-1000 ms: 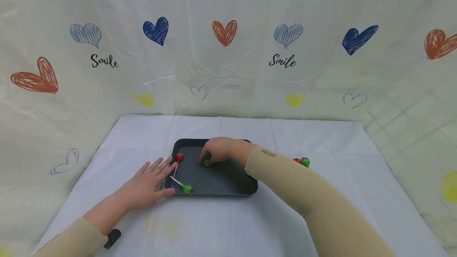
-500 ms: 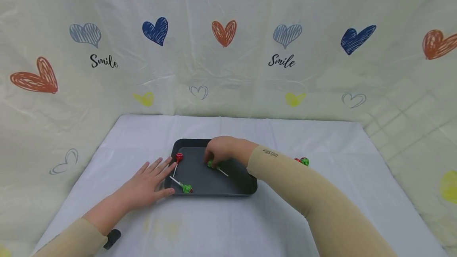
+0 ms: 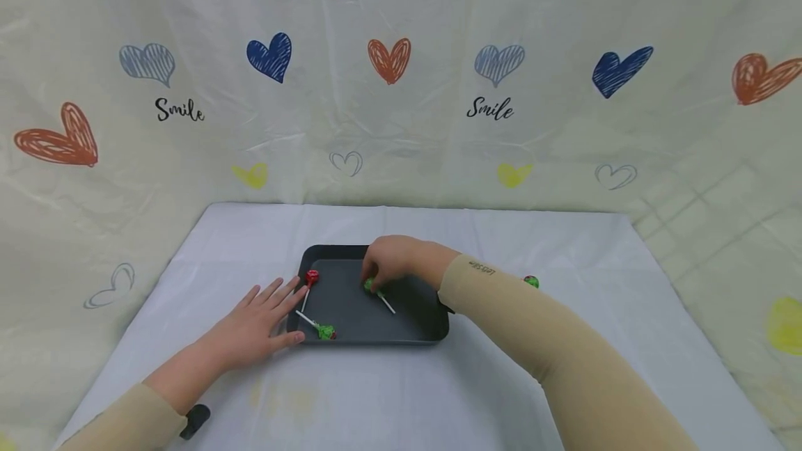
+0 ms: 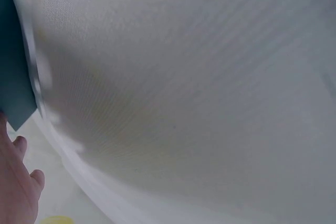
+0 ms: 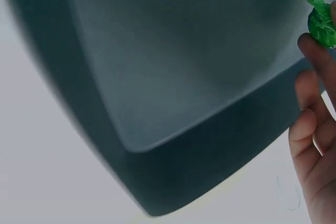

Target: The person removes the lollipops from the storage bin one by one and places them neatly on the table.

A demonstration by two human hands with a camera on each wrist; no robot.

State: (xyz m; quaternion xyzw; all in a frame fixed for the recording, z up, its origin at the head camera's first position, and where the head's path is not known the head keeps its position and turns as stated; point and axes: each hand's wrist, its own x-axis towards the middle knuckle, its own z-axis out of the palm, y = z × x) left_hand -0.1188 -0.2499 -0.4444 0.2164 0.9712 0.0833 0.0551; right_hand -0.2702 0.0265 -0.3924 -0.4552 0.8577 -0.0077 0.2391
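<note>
With right hand, pinching green lollipop by its wrapped head inside dark tray, with stick slanting toward near right. With left hand, straight-fingered and spread, reaching over left edge of tray, beside red lollipop and second green lollipop. On white cloth, past right sleeve: another green lollipop.

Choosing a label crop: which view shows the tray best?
Head: most of the tray shows, though the left hand and right hand cover parts. Right wrist shows one corner close; left wrist, only a piece at the left edge.
</note>
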